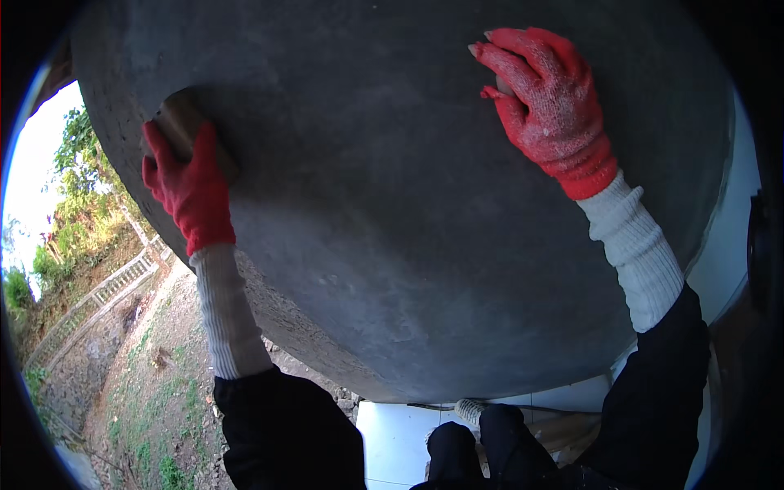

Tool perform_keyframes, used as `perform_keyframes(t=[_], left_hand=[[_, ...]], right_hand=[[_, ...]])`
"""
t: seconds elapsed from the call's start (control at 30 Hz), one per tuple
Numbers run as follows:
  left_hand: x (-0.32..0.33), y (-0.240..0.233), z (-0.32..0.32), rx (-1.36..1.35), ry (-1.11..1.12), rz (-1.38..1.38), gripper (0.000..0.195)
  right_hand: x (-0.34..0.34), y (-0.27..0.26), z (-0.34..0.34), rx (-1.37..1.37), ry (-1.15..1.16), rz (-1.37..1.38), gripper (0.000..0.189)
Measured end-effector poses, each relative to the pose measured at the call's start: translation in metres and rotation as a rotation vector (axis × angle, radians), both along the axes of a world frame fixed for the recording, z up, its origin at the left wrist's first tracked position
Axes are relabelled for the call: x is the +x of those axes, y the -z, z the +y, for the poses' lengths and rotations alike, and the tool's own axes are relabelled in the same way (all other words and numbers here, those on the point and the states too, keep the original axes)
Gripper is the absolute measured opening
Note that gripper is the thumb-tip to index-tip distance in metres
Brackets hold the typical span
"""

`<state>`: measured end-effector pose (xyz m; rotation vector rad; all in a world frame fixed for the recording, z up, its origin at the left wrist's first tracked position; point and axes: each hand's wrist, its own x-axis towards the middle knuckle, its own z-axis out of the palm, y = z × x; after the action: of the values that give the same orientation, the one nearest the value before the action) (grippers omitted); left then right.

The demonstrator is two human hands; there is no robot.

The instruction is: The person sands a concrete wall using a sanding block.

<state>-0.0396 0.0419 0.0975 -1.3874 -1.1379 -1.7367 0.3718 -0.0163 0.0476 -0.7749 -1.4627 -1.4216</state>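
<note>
My left hand [188,184], in a red knit glove with a white ribbed cuff, grips a brown rectangular block [181,122], apparently wood. The block lies against a grey cement-plastered wall [392,220], close to the wall's left edge. Its underside is hidden. High on the right, my right hand [545,104] rests at the wall in a red glove dusted with pale powder. The glove is torn, so fingertips poke out. Something pale shows between the thumb and forefinger; whether it is a held piece or a finger is unclear.
Left of the wall, the ground drops to a dirt slope [165,373] with a pale balustrade [125,275] and greenery. White floor tiles [398,438] lie below, where my knees [453,450] and a patterned shoe or sock [470,410] show. A dark cable [429,406] runs along the wall's foot.
</note>
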Motion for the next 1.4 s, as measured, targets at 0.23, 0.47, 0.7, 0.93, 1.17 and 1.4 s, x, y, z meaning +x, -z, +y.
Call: perform_keyframes(t=[0.23,0.47,0.7,0.93,1.17,1.4], left_hand=[[0.063,0.234,-0.054,-0.307,0.013,-0.035,0.096],[0.011,0.183,-0.017,-0.129,-0.136,0.153,0.093],[0.065,0.121,-0.034,-0.150,0.003,-0.233,0.093],[0.172,0.259,-0.093,-0.452,0.543,-0.026,0.069],[0.162,0.242,-0.117,-0.650,0.901,-0.115,0.064],[0.084,0.272,-0.159,-0.625,0.686,-0.263,0.065]], right_hand=[[0.003,0.004,0.002,-0.035,-0.072,-0.009,0.050],[0.000,0.006,0.000,-0.037,-0.143,-0.018,0.050],[-0.004,0.007,0.004,-0.002,-0.075,0.062,0.054],[-0.087,0.152,-0.061,-0.271,-0.374,-0.130,0.071],[-0.138,0.221,-0.025,-0.297,-0.191,0.300,0.074],[0.094,0.175,-0.087,-0.244,0.199,0.666,0.099]])
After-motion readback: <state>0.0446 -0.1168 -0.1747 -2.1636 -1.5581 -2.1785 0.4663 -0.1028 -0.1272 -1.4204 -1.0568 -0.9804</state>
